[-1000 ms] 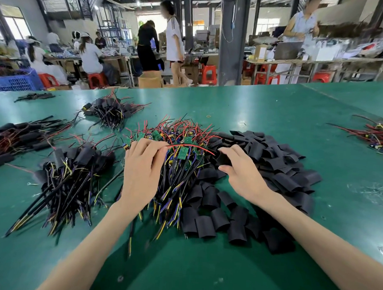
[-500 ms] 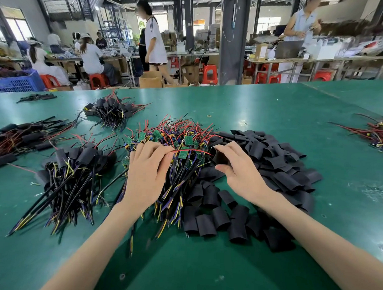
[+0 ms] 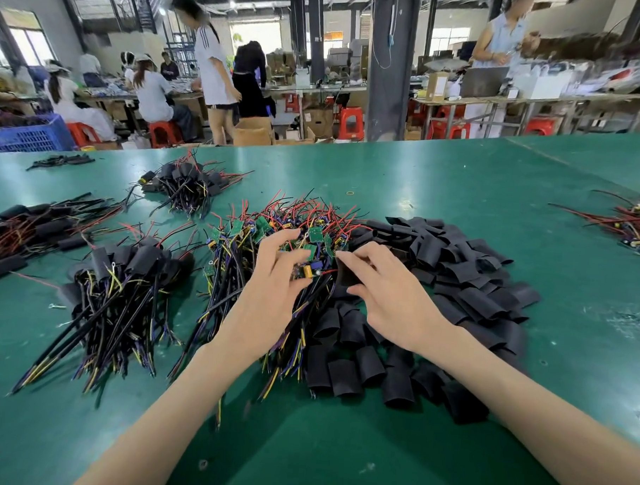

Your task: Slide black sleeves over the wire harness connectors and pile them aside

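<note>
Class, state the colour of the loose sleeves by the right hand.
The sleeves are black, seen best in the head view.

Your green table (image 3: 424, 181) carries bare harnesses (image 3: 232, 275) heaped in the middle. Touching them on the right: loose black sleeves (image 3: 456, 270). Just left of them: a sleeved pile (image 3: 118, 292). Further left, a far-left pile (image 3: 29, 233); behind-left, a back pile (image 3: 189, 185). Well right: red wires (image 3: 631, 223).

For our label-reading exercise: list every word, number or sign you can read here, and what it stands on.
No text can be read.
Print on the green circuit boards: too small to read.
Pale label on the cardboard box, far bench: blurred.
</note>
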Demonstrator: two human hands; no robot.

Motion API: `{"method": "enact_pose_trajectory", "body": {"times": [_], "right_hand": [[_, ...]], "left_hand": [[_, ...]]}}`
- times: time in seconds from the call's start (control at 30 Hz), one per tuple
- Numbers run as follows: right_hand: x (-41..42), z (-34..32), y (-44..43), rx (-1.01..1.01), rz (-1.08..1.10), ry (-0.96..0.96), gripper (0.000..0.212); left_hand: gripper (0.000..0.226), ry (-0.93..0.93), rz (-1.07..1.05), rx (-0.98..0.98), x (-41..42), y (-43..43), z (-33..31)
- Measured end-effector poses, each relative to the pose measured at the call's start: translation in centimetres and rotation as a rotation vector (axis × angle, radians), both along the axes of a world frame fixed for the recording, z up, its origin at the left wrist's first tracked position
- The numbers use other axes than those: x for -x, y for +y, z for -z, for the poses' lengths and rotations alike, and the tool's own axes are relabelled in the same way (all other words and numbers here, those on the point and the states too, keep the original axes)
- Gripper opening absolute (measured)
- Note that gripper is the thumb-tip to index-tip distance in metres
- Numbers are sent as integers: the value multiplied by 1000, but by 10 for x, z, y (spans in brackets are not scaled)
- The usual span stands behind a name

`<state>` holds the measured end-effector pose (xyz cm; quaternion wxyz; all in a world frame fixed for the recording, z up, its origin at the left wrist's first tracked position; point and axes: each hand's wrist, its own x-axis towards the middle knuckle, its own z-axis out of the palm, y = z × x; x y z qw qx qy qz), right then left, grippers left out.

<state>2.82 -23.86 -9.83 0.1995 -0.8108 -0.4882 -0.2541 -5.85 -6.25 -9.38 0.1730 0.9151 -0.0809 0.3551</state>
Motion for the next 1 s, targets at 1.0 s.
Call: {"method": "enact_pose_trajectory", "body": {"times": [1.0], "right_hand": [[0, 5, 3, -36, -113, 205, 46]], "left_hand": [[30, 75, 89, 84, 2, 0, 2]]}}
